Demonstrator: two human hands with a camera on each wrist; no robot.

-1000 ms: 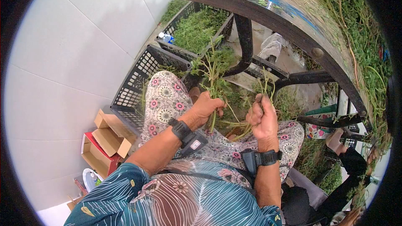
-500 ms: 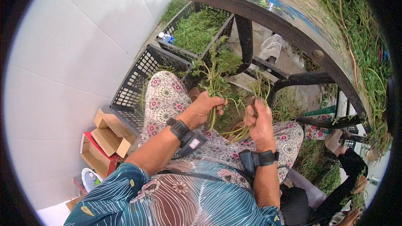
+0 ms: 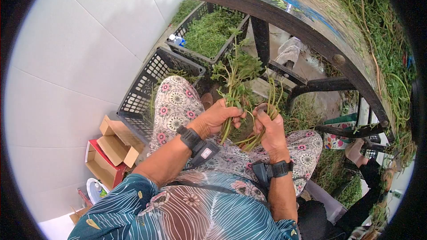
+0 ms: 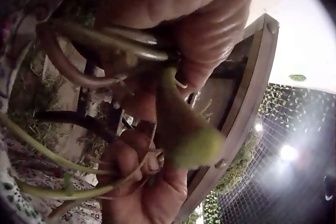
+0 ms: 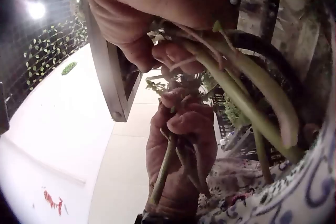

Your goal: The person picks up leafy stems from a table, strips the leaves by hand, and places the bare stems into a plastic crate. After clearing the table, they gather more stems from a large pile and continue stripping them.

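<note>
In the head view my left hand (image 3: 221,116) grips a bunch of leafy green stems (image 3: 233,73), leaves pointing up and away, cut ends sticking out below the fist. Beside it, my right hand (image 3: 270,130) holds several thinner stems (image 3: 254,143), whose lower ends point toward my lap. The thumbs and fingertips of both hands are close together over my knees. Seen from the right wrist, thick pale-green stems (image 5: 247,103) pass under the right palm, and the left hand (image 5: 181,150) pinches its stems just beyond.
A wooden table (image 3: 284,13) heaped with greens (image 3: 378,22) curves above and to the right. Two black plastic crates (image 3: 142,93) stand at the left, the farther one full of greens (image 3: 209,31). Open cardboard boxes (image 3: 109,155) lie by the wall. Another person's dark-clothed leg (image 3: 362,191) is at lower right.
My right hand has moved left with its stems, toward the left hand, closing the gap between them. The left hand and its bunch have shifted slightly right.
</note>
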